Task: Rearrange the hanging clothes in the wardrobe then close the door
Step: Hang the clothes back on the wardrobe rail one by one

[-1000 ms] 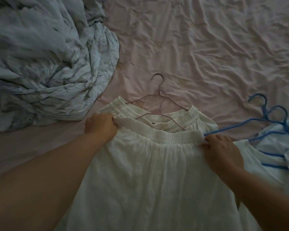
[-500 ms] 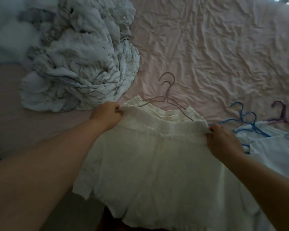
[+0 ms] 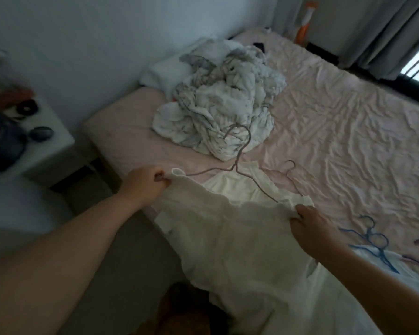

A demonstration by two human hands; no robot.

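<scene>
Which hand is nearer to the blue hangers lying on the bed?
The right hand. It grips the white garment just left of the blue hangers; the left hand holds the garment's opposite corner, far across.

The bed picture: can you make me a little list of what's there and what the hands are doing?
place: bed with a pink sheet
left hand: pinching one corner of the white garment
right hand: gripping the other corner
white garment: held up, stretched between both hands
grey hanger: hooked in the garment's top, raised with it
crumpled blanket: heaped on the bed beyond the hanger
blue hangers: lying on the bed by the right hand
wardrobe: not in view
</scene>
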